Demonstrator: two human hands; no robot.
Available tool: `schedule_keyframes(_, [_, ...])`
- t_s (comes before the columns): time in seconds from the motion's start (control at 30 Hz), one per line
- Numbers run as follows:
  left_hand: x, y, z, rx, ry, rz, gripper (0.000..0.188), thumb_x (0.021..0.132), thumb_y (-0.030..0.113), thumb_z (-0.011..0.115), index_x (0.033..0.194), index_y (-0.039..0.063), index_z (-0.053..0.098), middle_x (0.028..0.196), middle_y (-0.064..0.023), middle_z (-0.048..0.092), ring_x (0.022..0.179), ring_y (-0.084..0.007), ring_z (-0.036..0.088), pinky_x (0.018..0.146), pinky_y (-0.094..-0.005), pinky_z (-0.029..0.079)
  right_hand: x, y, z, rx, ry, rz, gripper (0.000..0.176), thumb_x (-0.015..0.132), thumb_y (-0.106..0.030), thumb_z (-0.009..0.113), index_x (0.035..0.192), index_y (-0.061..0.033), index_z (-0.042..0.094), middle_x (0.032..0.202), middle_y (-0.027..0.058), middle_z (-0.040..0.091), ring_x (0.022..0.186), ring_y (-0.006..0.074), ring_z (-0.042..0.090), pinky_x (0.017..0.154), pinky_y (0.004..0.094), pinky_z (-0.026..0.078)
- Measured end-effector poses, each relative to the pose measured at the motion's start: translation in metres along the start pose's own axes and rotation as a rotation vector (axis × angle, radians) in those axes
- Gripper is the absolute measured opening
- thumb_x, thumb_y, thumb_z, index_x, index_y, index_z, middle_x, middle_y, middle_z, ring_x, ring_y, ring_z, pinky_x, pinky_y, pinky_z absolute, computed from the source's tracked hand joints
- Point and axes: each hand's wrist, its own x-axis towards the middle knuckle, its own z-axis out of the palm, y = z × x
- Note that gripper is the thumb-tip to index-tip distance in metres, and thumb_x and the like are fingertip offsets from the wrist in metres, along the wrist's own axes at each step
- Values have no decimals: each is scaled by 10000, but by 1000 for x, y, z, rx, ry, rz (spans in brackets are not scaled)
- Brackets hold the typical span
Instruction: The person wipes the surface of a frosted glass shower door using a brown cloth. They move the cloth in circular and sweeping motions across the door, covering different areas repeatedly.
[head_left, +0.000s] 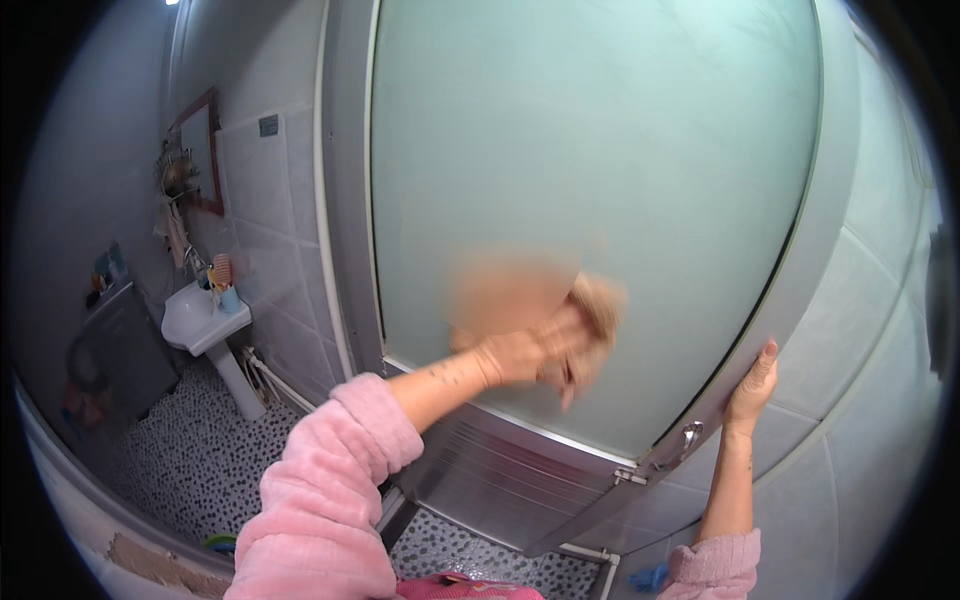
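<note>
A door with a frosted glass panel (600, 172) in a grey metal frame (780, 300) stands before me. My left hand (551, 352), blurred, is at the lower middle of the glass. Under its fingers is a tan cloth (604, 304), too smeared for its edges or folds to show. My right hand (752, 386) grips the right edge of the door frame, thumb uppermost. Just below that hand a metal door handle (690, 435) sits on the frame, with a small latch bolt (630, 477) to its left. Pink fleecy sleeves cover both forearms in part.
Through the opening at left are a white pedestal washbasin (195, 322), a blue cup (229, 300) holding brushes, a framed mirror (199, 150) and a dark cabinet-like appliance (127, 352). Pebble-patterned floor (202, 450) runs below. A blue glove-like item (649, 577) lies low at right.
</note>
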Motion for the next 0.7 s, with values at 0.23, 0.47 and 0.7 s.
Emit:
schedule_keyframes(0.23, [-21,-27,4,-298,-179,356,528,904,389,518,1408,234,501,1503,-13,413,1451,-301,277,1191,-539,156,3,0,3,-68,-12,-27,646,993,-597,410,1060,20,589,930,27,602,856,121,531,778,264,444])
schedule_keyframes(0.47, [89,-153,-112,217,-124,-610,457,845,383,625,1238,151,597,1301,-100,540,1257,-327,441,1037,-461,275,5,8,-15,-63,-13,31,672,986,-615,403,1057,26,593,933,38,603,851,131,536,778,275,447])
schedule_keyframes(0.7, [-3,-165,-70,280,349,-494,660,903,395,589,1447,82,386,1566,-174,251,1465,-403,147,1165,-542,65,-1,0,2,-40,34,-18,665,983,-615,415,1028,26,587,921,41,602,840,141,539,770,278,450])
